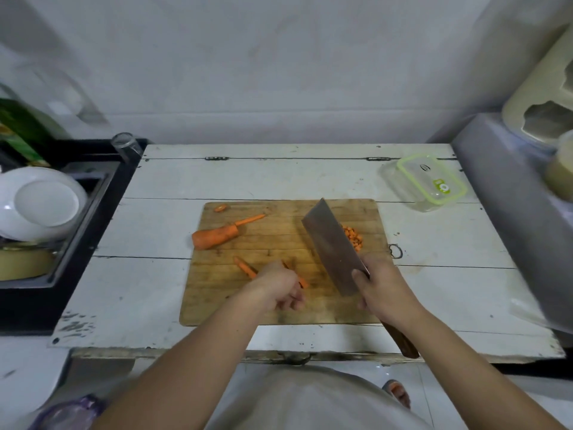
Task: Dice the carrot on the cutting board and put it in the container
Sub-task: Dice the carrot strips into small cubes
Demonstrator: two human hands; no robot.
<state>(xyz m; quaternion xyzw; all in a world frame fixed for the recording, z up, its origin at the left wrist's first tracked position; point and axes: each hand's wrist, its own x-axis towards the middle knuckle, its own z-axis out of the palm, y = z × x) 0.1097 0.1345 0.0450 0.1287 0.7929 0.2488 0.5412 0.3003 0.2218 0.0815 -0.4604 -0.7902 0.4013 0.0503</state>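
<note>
Two hands, left hand (pixel 280 287) pinching one carrot strip (pixel 302 282), right hand (pixel 383 290) gripping one cleaver (pixel 333 246)

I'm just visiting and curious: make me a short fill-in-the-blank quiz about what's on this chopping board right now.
1. The right hand grips a ____ with a wide blade.
2. The diced carrot lies in a small pile on the ____ side of the blade.
3. The container with the green-rimmed lid stands off the cutting board, on the white ____.
4. The left hand holds carrot ____.

Missing words: cleaver; right; table; strips
</note>
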